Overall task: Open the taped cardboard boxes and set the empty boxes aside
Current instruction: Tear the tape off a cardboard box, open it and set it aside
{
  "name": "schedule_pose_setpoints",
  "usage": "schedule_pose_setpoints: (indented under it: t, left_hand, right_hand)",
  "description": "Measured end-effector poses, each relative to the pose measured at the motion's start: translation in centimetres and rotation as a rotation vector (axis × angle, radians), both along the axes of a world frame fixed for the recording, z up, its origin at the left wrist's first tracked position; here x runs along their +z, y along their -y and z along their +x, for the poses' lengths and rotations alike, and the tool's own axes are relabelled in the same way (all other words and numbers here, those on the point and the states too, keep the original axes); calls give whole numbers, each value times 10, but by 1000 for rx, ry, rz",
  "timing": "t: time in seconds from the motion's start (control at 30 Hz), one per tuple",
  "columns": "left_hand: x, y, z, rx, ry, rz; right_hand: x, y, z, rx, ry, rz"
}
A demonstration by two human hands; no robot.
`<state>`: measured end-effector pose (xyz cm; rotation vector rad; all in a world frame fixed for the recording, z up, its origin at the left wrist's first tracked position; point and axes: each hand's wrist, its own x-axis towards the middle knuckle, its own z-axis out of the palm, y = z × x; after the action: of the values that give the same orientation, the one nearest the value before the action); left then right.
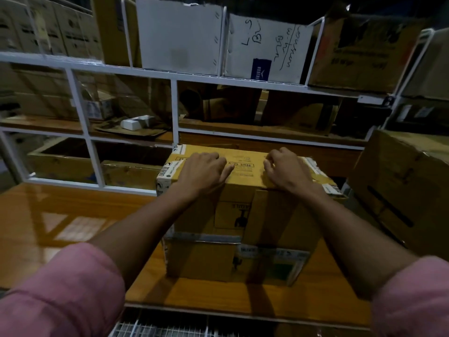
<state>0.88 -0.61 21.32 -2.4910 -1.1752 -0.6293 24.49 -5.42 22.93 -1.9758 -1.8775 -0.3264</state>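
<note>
A brown cardboard box (233,215) stands on the wooden table (60,220) in front of me, sealed with printed white tape along its edges and a grey strip across its near face. My left hand (204,169) lies on the left part of the box top, fingers bent over the far part of the lid. My right hand (284,166) lies on the right part of the top, its fingers curled down onto the cardboard. Whether either hand pinches tape or a flap is hidden by the fingers.
A white metal shelf frame (173,110) rises just behind the table, loaded with brown and white cartons (179,35). Another large brown box (403,188) stands close on the right. A wire grid (155,327) shows below the table's near edge.
</note>
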Motion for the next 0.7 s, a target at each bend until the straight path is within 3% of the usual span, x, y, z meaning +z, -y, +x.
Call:
schedule_pose_setpoints:
  t: [0.1, 0.17, 0.43, 0.7]
  left_hand:
    - [-4, -7, -6, -54, 139, -11]
    - [-14, -7, -11, -21, 220, -3]
    - [-32, 29, -28, 123, 71, -244]
    - [-94, 83, -49, 149, 90, -84]
  right_hand:
    - [-10, -4, 10, 6, 14, -192]
    - [-18, 1, 10, 21, -29, -212]
    - [-34, 45, -7, 36, 47, -102]
    - [-91, 107, -38, -10, 92, 77]
